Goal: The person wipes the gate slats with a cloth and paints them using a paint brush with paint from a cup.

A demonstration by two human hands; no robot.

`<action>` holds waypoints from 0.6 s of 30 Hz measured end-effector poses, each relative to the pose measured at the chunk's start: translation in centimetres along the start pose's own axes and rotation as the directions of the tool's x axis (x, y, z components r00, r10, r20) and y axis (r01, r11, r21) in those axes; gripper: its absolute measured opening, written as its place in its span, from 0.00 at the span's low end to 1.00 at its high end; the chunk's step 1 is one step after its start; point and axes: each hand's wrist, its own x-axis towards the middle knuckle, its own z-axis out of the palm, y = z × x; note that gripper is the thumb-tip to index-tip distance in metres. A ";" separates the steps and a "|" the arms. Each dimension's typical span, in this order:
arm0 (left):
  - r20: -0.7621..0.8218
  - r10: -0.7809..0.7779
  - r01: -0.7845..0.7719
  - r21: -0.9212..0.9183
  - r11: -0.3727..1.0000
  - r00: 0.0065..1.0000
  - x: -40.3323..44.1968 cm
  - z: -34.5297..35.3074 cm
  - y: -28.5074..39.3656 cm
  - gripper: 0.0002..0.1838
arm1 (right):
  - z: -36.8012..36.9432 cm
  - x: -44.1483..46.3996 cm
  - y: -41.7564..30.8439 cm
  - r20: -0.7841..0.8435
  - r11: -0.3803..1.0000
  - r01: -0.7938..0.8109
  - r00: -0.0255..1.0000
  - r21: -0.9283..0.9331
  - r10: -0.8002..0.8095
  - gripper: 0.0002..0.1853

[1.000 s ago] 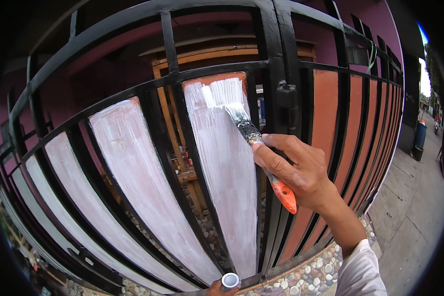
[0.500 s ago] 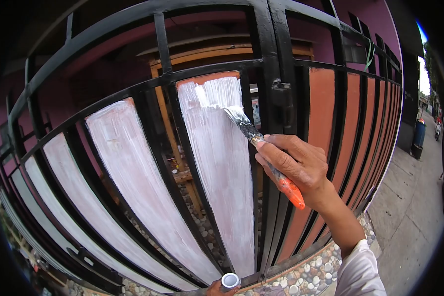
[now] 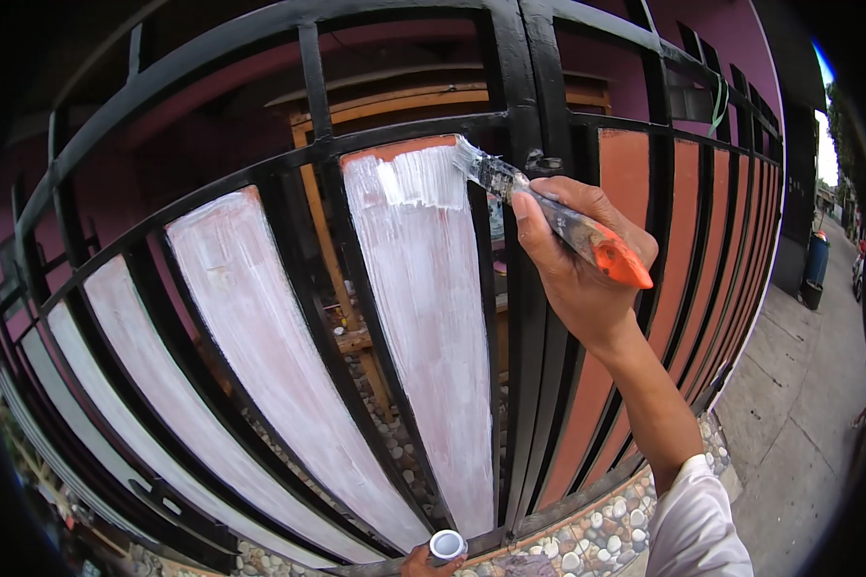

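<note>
My right hand (image 3: 592, 255) grips a paintbrush (image 3: 573, 219) with an orange-tipped, paint-stained handle. Its white-coated bristles touch the upper right corner of a gate panel (image 3: 419, 308), which is covered in streaky white paint. Thick wet paint lies near that panel's top, under a narrow orange-brown strip (image 3: 399, 152). Low in the view, my left hand (image 3: 428, 561) is wrapped round a small round container (image 3: 446, 546) with a white rim. Most of the left hand is cut off by the bottom edge of the picture.
Black metal bars (image 3: 539, 288) frame the panels. Further panels to the left are whitish, while those on the right are orange-brown (image 3: 623, 221). Pebbled ground (image 3: 597, 534) runs along the gate's foot. A blue bin (image 3: 817, 260) stands beside the paved lane (image 3: 789, 404).
My right hand has moved up and to the right, bringing the bristles from the panel's upper middle to its top right corner. The brush handle now lies flatter. My left hand stays low.
</note>
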 end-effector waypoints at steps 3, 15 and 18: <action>0.015 -0.049 0.049 0.000 0.999 0.999 -0.1 0.0 -0.1 0.34 | -0.6 -0.8 -0.6 0.057 0.995 0.043 0.998 -0.086 -0.039 0.10; 0.057 -0.034 0.030 0.070 0.997 0.998 -0.2 0.2 0.0 0.36 | -3.5 -5.1 -3.5 0.271 0.992 -0.012 0.962 -0.122 0.045 0.11; 0.069 -0.058 0.057 0.016 0.998 0.996 -0.1 0.3 -0.2 0.37 | -3.0 -2.8 -3.1 0.158 0.990 0.051 0.987 -0.130 -0.030 0.10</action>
